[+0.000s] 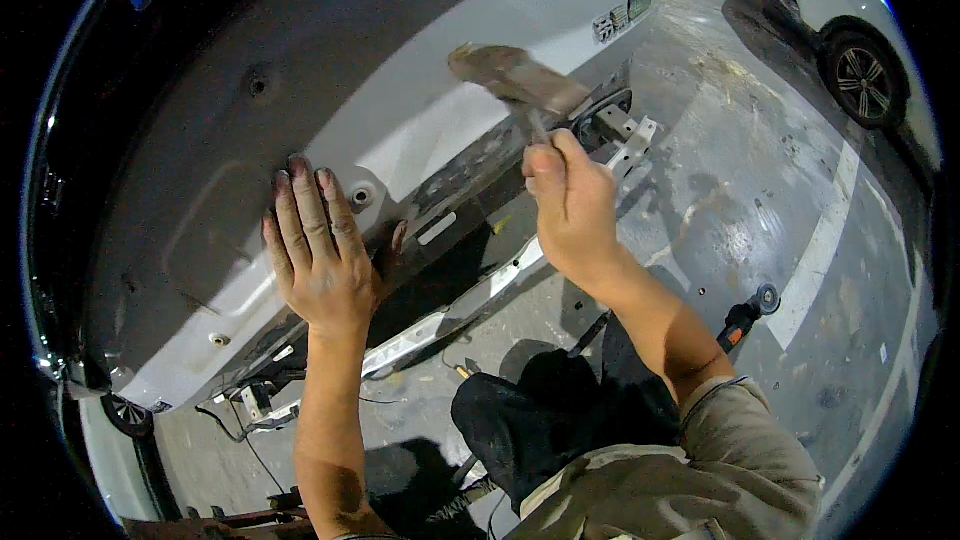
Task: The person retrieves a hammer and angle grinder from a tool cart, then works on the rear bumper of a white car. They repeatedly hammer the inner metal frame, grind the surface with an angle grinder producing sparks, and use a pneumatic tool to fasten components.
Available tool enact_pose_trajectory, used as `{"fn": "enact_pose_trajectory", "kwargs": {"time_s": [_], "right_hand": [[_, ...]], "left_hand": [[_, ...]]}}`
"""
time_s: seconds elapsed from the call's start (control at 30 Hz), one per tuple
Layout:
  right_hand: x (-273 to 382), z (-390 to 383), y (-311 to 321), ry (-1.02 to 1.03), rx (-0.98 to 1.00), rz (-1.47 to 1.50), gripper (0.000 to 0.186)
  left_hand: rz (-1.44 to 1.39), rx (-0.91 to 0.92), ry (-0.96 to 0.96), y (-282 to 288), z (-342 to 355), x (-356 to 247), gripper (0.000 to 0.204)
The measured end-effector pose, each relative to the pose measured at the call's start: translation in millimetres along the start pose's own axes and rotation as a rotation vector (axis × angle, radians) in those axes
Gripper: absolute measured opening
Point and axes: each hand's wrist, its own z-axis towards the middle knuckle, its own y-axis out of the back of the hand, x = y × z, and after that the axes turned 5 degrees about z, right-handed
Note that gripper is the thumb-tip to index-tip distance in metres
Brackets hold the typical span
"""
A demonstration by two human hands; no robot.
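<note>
My left hand [318, 255] lies flat against the white car panel [440, 105], beside a round hole near the panel's lower edge. Its fingers are stretched out, with dark smudges on the tips. My right hand [575, 200] is closed around the handle of a hammer [525, 80]. The hammer is raised to the right of my left hand, in front of the panel, and its head is blurred by motion. Whether the head touches the panel, I cannot tell.
Below the panel runs a bare metal bumper beam [450, 315] with a bracket at its right end. A power tool with a round head [745, 318] lies on the grey floor [720, 230] at the right. Another white car [850, 0] stands at the far right.
</note>
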Motion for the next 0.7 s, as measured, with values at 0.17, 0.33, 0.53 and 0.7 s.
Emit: {"fn": "enact_pose_trajectory", "kwargs": {"time_s": [0.17,0.33,0.53,0.7], "right_hand": [[-10.8,-14.1,-11.5,0.16,-0.076,0.109,0.022],[-7.0,1.6,-1.0,0.025,-0.069,-0.005,0.023],[-14.0,-3.9,2.8,0.017,-0.035,-0.084,0.029],[-3.2,2.3,12.6,-0.014,-0.081,-0.022,0.03]], "left_hand": [[0.024,0.047,-0.011,5.1,1.0,3.6,0.067],[0.047,0.057,-0.028,5.9,0.9,4.2,0.052],[0.037,0.078,-0.018,5.9,0.4,-1.8,0.059],[-0.012,0.056,-0.031,6.8,1.8,0.9,0.081]]}}
